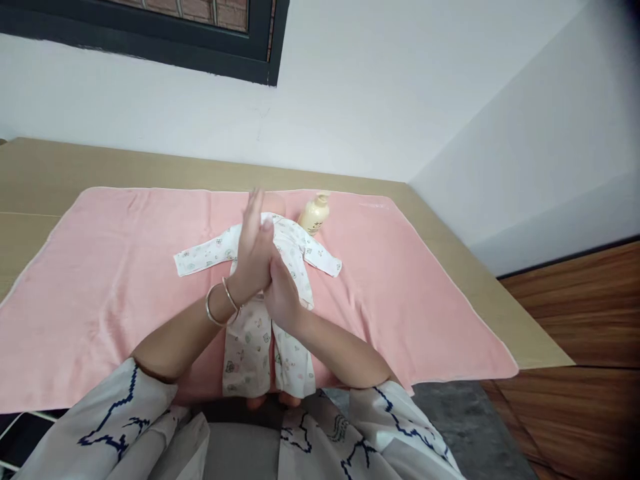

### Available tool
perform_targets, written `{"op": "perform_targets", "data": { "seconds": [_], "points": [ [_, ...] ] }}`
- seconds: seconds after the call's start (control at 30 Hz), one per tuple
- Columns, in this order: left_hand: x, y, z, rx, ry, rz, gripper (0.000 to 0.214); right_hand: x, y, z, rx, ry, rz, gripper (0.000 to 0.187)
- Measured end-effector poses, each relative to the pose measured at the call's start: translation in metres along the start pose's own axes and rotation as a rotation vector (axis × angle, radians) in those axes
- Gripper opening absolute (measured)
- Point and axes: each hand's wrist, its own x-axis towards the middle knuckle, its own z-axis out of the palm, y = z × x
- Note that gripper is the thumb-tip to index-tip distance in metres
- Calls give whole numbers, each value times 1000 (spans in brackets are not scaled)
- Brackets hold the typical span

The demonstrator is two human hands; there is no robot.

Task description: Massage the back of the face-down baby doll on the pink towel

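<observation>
Left to right. Low at left, below the desk [45,160], pale rods [43,415] against a dark area; cut off by the frame edge, not identified. Left hand [254,263] raised, its fingers [252,217] extended and close together, palm side pressed to the right hand. Silvery bangle [208,307] at left wrist; one ring or two, cannot tell. Behind the hands, a small doll-like figure [294,263] in white printed top and trousers, sleeves spread, lying on the pink blanket [140,267]. Waist and part of chest covered by the hands; head [275,204] only partly visible, features not readable; feet [256,403] barely show past the cuffs. Right hand [284,297] against the left; its fingers mostly hidden behind it, so cannot tell whether straight or bent. Cream pump bottle [314,215] just beside the figure's sleeve at right; label too small to read; upright or leaning, cannot tell.

Surface: blanket covers most of the light wood desk, with wrinkles. Room: dark-framed window [260,57] at upper left, cut by top edge, brick [197,10] beyond; white wall [350,100]; grey floor [460,427]; wood-grain panels [590,307] at right, cropped.
</observation>
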Motion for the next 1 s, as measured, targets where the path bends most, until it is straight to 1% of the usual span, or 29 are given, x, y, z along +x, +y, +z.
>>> {"op": "perform_targets", "data": {
  "seconds": [0.07, 0.13, 0.17, 0.23, 0.27, 0.33, 0.4, 0.47, 0.53, 0.6, 0.63, 0.7, 0.73, 0.8, 0.87, 0.93, 0.97, 1.0],
  "points": [
    [14, -32, -3, 68, 110, 34, 62, 8, 7, 1, 64, -38, 1, 49],
    [21, -61, -4, 117, 120, 19, 59, 18, 13, -3, 26, -41, 46, 41],
    [23, -74, -3, 133, 118, -12, 58, 24, 17, -5, -25, -33, 79, 39],
    [20, -91, 2, 166, 133, -39, 56, 36, 26, -11, -138, 16, 124, 39],
    [17, -96, 6, 187, 142, -30, 54, 41, 32, -15, -178, 53, 121, 41],
    [10, -98, 13, 220, 152, 29, 50, 53, 44, -24, -207, 93, 77, 46],
    [4, -93, 20, 233, 157, 93, 46, 64, 53, -37, -197, 93, 26, 49],
    [-1, -83, 24, 239, 161, 171, 42, 75, 59, -52, -267, 98, -11, 49],
    [-3, -75, 25, 250, 148, 290, 38, 83, 62, -67, -479, 93, -49, 48],
    [-2, -73, 25, 266, 131, 375, 36, 88, 65, -78, -797, 24, -88, 47],
    [-2, -77, 24, 281, 136, 371, 35, 89, 65, -81, -955, -22, -92, 48],
    [1, -92, 21, 330, 168, 272, 33, 90, 63, -85, -1219, -108, -84, 47],
    [2, -102, 19, 361, 181, 203, 33, 89, 61, -86, -1314, -144, -76, 47],
    [4, -121, 14, 419, 172, 94, 32, 87, 55, -87, -1435, -186, -39, 48],
    [4, -136, 9, 446, 148, 27, 32, 83, 49, -86, -1515, -157, 39, 50],
    [2, -143, 5, 443, 118, 8, 31, 79, 46, -81, -1593, -71, 89, 51],
    [0, -145, 4, 434, 106, 13, 31, 77, 46, -78, -1628, -52, 71, 51],
    [-1, -145, 4, 426, 102, 20, 31, 77, 47, -75, -1648, -66, 26, 50]
  ]
}}
